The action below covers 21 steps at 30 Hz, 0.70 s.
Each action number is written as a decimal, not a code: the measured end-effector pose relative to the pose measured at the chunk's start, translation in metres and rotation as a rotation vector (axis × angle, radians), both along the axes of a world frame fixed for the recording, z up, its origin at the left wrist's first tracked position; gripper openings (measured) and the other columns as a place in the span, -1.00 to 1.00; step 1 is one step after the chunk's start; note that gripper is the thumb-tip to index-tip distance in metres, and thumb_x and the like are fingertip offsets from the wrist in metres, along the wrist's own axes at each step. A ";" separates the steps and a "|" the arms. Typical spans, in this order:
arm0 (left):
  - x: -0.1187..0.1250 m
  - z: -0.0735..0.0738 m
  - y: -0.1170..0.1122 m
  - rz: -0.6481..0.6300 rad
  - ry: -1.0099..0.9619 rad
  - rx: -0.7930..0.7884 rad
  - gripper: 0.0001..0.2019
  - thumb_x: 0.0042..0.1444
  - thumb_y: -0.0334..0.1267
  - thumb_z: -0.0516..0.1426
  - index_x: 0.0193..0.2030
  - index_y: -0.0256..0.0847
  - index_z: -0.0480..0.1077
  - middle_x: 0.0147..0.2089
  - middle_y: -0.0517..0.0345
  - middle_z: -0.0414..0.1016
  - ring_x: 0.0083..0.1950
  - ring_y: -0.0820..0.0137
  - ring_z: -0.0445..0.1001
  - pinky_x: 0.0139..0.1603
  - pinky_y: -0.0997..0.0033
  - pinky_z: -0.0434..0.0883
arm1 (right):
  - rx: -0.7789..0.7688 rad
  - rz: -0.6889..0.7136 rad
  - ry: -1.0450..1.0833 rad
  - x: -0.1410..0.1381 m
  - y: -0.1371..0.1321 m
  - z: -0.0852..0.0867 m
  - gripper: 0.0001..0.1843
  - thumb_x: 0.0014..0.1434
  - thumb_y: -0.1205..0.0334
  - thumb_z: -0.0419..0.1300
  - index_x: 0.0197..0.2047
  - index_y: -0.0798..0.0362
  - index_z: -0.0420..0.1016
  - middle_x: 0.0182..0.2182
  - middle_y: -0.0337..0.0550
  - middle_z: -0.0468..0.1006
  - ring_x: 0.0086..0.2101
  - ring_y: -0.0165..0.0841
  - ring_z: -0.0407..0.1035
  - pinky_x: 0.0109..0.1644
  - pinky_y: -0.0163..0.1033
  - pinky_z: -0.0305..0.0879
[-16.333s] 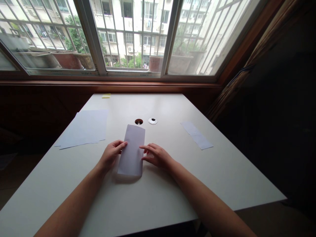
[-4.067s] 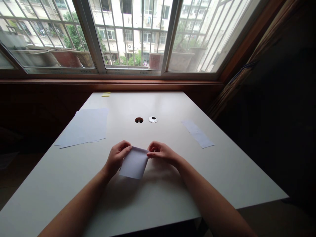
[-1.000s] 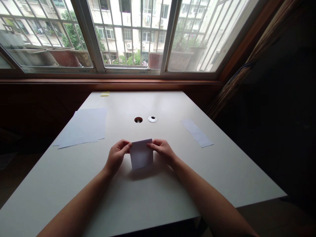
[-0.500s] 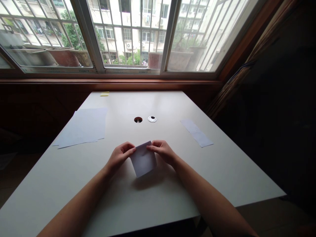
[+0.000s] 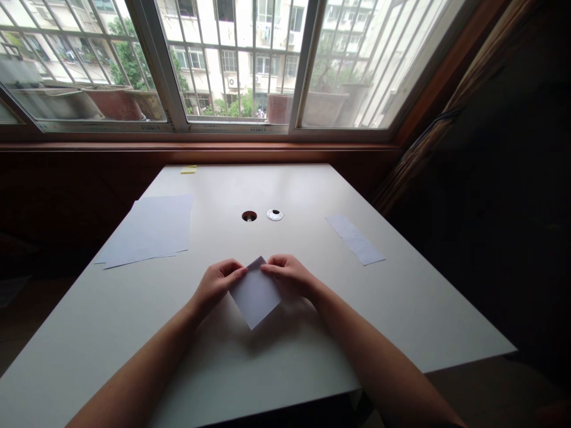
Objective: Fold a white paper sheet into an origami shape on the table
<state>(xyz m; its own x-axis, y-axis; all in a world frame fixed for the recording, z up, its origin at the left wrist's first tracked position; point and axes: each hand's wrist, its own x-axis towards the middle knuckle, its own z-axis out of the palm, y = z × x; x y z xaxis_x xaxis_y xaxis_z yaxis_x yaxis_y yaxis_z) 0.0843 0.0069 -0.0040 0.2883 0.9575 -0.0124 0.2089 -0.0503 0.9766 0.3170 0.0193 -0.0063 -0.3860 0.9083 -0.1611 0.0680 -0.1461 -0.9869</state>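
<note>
Paper square (image 5: 255, 297) over the table (image 5: 276, 368) has turned into a diamond, corner at six o'clock, apparently just reorienting. Left hand (image 5: 219, 279) pinches it at eleven, right hand (image 5: 288, 274) at one.

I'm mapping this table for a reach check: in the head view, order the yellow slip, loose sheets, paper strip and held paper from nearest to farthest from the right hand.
1. Held paper: pinched in the right hand.
2. Paper strip: on the right side.
3. Loose sheets: over on the left.
4. Yellow slip: left, by the table's far edge.
</note>
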 end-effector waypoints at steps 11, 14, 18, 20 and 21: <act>0.001 -0.002 0.004 -0.038 -0.051 -0.151 -0.67 0.06 0.03 0.26 -0.41 -0.23 0.46 -0.46 0.17 0.43 -0.42 0.39 0.38 -0.44 0.49 0.28 | 0.018 -0.075 -0.045 0.003 0.006 -0.010 -0.58 0.01 -0.15 0.34 -0.42 0.08 0.49 -0.52 -0.25 0.41 -0.49 -0.42 0.22 -0.43 -0.30 0.06; -0.001 -0.002 0.004 -0.097 -0.097 -0.248 -0.66 0.06 0.05 0.26 -0.39 -0.24 0.45 -0.48 0.16 0.41 -0.45 0.40 0.40 -0.43 0.45 0.33 | -0.016 -0.103 -0.017 0.006 0.006 -0.009 -0.56 0.00 -0.16 0.35 -0.41 0.08 0.48 -0.52 -0.24 0.42 -0.50 -0.41 0.24 -0.45 -0.30 0.07; -0.006 -0.002 0.005 -0.155 -0.157 -0.339 -0.66 0.07 0.03 0.27 -0.37 -0.26 0.44 -0.47 0.09 0.48 -0.49 0.43 0.41 -0.43 0.47 0.32 | -0.068 -0.134 0.074 0.008 0.007 -0.009 -0.55 -0.04 -0.16 0.37 -0.42 0.08 0.44 -0.55 -0.26 0.41 -0.54 -0.43 0.22 -0.47 -0.29 0.05; -0.007 -0.003 0.005 -0.156 -0.196 -0.365 -0.66 0.07 0.02 0.28 -0.38 -0.26 0.44 -0.45 0.06 0.52 -0.49 0.45 0.41 -0.44 0.48 0.31 | -0.085 -0.156 0.127 0.009 0.008 -0.009 -0.55 -0.04 -0.15 0.38 -0.41 0.09 0.44 -0.56 -0.27 0.39 -0.55 -0.44 0.22 -0.47 -0.30 0.05; -0.007 -0.003 0.005 -0.157 -0.215 -0.373 -0.67 0.06 0.01 0.28 -0.38 -0.26 0.44 -0.43 0.05 0.53 -0.48 0.45 0.42 -0.44 0.49 0.31 | -0.093 -0.167 0.151 0.009 0.008 -0.010 -0.55 -0.04 -0.15 0.38 -0.41 0.09 0.44 -0.56 -0.27 0.39 -0.55 -0.44 0.21 -0.47 -0.30 0.06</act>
<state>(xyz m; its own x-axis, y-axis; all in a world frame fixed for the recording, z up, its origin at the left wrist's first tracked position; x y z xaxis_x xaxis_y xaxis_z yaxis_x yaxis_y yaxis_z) 0.0768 0.0122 -0.0069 0.4632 0.8434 -0.2722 0.0171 0.2985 0.9542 0.3264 0.0276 -0.0159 -0.2579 0.9456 -0.1982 -0.1125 -0.2332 -0.9659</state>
